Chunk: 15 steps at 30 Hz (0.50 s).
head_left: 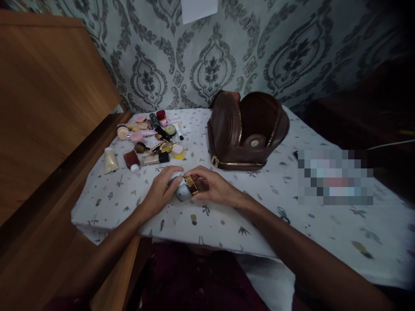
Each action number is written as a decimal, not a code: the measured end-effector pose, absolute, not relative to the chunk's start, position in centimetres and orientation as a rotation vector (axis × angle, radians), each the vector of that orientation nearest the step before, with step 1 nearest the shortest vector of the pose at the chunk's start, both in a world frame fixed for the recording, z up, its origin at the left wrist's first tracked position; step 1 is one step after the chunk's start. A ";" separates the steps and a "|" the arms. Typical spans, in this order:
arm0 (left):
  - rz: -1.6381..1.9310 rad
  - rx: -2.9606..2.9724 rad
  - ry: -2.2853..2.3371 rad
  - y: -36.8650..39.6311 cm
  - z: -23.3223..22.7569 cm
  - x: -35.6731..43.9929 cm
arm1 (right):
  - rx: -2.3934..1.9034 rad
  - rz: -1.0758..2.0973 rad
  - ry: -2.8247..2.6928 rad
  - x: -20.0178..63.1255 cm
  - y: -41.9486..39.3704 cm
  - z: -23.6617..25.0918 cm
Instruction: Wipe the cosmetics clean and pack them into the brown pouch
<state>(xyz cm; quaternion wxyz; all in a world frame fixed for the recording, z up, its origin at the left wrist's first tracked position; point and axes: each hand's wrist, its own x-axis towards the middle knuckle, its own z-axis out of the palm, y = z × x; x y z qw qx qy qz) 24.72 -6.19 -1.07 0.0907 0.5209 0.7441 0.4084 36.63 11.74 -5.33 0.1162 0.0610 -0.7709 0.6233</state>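
Observation:
A small pale cosmetic jar (pixel 184 193) with a shiny gold band or cap (pixel 192 185) is held between my hands, just above the front part of the table. My left hand (pixel 162 186) is closed round its pale end, with the thumb on top. At the gold end, the fingers and thumb of my right hand (pixel 214 185) grip from the other side. My fingers cover part of the jar, and its label is too blurred to read. Beyond my left hand lie a foundation bottle (pixel 155 159) with a black cap and a small round pot (pixel 178 151) with a yellow base.
Several cosmetics and brushes (pixel 140 147) cluster at the back left, with a cream tube (pixel 110 160) and a dark red bottle (pixel 131 160) nearer. A brown leather bag (pixel 248 129) stands unzipped at the back. A blurred-out flat item (pixel 335 177) lies right. Wooden furniture (pixel 48 108) borders the left.

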 end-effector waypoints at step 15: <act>1.280 1.325 2.048 -5.5 -1.1 24.5 | 0.127 2.144 -2.092 36.8 11.4 -5.1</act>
